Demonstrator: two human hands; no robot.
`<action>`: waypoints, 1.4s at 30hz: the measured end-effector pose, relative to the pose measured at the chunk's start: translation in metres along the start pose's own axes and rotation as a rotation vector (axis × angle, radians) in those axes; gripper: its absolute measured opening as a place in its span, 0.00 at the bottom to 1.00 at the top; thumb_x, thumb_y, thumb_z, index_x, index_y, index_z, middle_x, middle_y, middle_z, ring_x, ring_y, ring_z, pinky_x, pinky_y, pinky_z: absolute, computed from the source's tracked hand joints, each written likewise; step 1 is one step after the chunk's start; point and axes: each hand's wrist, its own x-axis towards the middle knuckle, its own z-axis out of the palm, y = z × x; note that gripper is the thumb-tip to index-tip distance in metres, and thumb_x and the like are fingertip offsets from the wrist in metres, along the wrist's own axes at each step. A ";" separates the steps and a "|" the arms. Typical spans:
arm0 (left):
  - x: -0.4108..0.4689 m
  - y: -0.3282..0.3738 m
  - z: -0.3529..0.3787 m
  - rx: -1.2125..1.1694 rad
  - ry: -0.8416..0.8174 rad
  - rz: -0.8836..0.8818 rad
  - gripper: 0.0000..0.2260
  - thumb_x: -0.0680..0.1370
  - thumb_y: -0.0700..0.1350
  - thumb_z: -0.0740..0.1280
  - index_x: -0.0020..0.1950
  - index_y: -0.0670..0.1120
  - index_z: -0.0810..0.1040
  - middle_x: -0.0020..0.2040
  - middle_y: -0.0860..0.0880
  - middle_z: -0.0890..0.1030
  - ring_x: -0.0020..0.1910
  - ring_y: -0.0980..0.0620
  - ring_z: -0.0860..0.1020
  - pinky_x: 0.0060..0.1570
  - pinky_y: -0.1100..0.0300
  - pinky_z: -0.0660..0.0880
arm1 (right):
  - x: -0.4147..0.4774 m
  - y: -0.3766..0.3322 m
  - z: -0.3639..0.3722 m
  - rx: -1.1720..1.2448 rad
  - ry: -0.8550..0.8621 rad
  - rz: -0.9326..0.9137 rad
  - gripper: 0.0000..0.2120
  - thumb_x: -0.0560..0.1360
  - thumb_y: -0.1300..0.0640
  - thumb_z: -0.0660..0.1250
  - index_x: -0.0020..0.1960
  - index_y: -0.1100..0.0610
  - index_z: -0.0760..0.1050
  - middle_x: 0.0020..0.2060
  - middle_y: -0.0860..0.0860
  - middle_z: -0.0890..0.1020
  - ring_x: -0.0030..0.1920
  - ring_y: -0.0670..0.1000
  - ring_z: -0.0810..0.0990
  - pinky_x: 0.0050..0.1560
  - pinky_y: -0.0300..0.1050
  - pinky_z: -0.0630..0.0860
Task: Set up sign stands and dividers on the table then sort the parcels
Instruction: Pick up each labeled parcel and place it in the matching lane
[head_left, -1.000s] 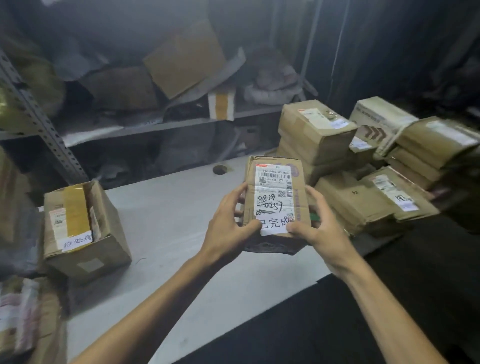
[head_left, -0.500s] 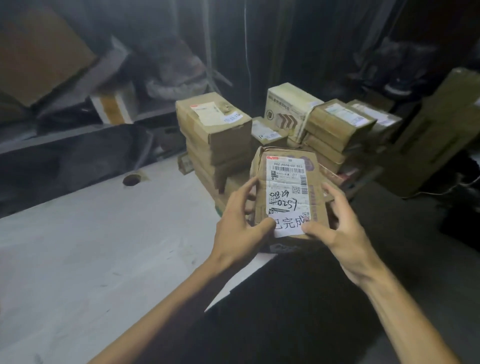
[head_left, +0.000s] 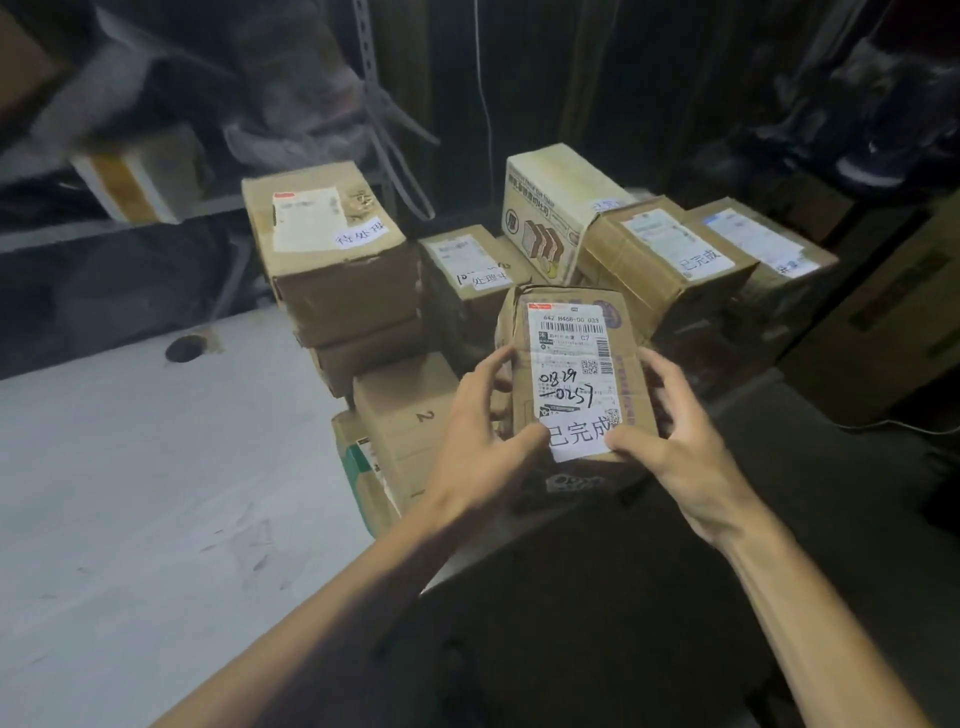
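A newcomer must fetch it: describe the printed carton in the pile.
Find the white table, then the pile of brown parcels at its right end. At the pile's back stands a paler carton. It alone bears a printed picture of sliced bread.

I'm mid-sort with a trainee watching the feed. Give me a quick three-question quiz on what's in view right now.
1. True or false: the left hand and the right hand both grip the parcel.
2. Which digit is written on the box just left of the left hand? A) 2 B) 5 C) 8
3. Fill in: the round hole in the table lies to the ___ of the stacked boxes.

Key: 1 true; 2 A; 3 left.
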 end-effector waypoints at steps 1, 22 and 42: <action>0.010 -0.002 0.006 0.000 0.014 -0.001 0.35 0.66 0.53 0.68 0.73 0.57 0.64 0.58 0.57 0.71 0.52 0.59 0.75 0.43 0.68 0.75 | 0.012 0.002 -0.004 -0.006 -0.008 0.002 0.42 0.61 0.54 0.72 0.73 0.42 0.65 0.62 0.45 0.79 0.63 0.45 0.77 0.68 0.57 0.72; 0.088 0.099 0.073 0.073 0.483 -0.048 0.29 0.64 0.47 0.65 0.65 0.61 0.70 0.52 0.59 0.77 0.42 0.64 0.80 0.34 0.66 0.76 | 0.150 -0.059 -0.100 0.031 -0.453 -0.241 0.39 0.71 0.58 0.73 0.76 0.44 0.60 0.53 0.39 0.81 0.49 0.34 0.80 0.46 0.34 0.79; 0.294 0.144 0.118 0.007 0.559 0.040 0.28 0.70 0.44 0.67 0.71 0.53 0.68 0.50 0.53 0.78 0.41 0.62 0.82 0.37 0.66 0.77 | 0.336 -0.124 -0.169 -0.015 -0.402 -0.363 0.32 0.74 0.63 0.69 0.73 0.47 0.63 0.49 0.43 0.81 0.46 0.36 0.83 0.38 0.33 0.79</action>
